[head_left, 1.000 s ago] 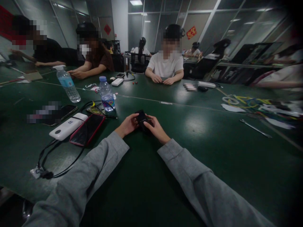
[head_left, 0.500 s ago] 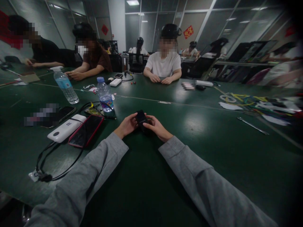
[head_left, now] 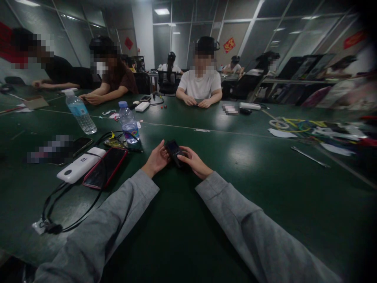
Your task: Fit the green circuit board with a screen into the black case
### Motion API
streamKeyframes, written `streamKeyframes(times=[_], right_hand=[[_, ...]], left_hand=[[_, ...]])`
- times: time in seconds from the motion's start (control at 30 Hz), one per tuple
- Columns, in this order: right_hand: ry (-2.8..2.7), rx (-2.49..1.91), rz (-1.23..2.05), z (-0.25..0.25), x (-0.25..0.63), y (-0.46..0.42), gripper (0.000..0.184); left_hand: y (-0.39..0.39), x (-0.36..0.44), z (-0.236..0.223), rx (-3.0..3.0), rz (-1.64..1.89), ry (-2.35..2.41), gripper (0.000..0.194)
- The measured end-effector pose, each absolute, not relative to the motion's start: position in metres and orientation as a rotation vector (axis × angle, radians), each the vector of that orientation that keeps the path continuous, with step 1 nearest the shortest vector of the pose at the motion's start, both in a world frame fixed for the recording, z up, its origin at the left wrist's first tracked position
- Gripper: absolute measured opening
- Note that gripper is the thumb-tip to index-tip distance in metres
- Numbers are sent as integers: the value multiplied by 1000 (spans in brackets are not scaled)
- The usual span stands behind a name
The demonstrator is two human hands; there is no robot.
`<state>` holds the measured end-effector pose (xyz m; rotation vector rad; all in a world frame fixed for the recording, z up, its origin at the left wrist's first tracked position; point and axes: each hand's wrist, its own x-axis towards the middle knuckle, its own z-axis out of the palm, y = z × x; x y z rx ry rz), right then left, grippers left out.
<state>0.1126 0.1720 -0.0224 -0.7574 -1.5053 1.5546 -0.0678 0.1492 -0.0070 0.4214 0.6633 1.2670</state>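
Observation:
A small black handheld device with a dark screen and a row of buttons (head_left: 173, 147) is held between my two hands just over the green table. My right hand (head_left: 194, 160) grips its right side, thumb across the front near the buttons. At its left edge, my left hand (head_left: 157, 158) supports it with curled fingers, the thumb raised beside the top corner. The fingers behind the device are partly hidden. To the left of my hands lie a red-edged phone (head_left: 109, 167) and a white power bank (head_left: 79, 166) with a black cable looped over them.
A blue-capped bottle (head_left: 129, 124) and a spray bottle (head_left: 81, 114) stand at left. A wrench (head_left: 309, 157) lies at right before tangled cables (head_left: 300, 125). Across the green table (head_left: 250, 188) sits a person in a white shirt (head_left: 200, 84); others sit at left and behind.
The device has turned, so its screen now shows more clearly. My left thumb has moved off its front to the left. The whole view has shifted slightly.

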Motion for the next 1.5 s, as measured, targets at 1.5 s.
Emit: streamKeyframes(times=[1.5], right_hand=[[-1218, -872, 1611, -22, 119, 175, 62]], left_hand=[[155, -46, -29, 870, 1430, 959, 63]])
